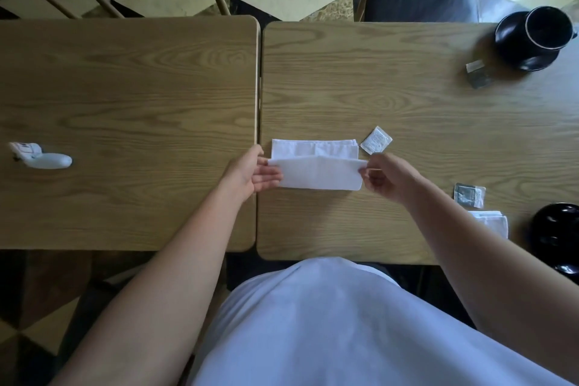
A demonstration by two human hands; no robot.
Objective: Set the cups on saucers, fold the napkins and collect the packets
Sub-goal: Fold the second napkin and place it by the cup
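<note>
A white shirt [329, 323] is filling the bottom of the view, nearest the camera. Far left of the napkin [316, 166], a white gadget [44, 158] is lying on the table [125, 88]. The left hand [250, 174] is pinching the napkin's left corner, and the right hand [387, 175] is pinching its right corner, lifting the near flap. Just right of the napkin a white packet [376, 140] is lying; further right sit a grey packet [469, 195], a folded napkin [490, 222], a black saucer [557, 236], and a black cup [545, 30] on its saucer.
</note>
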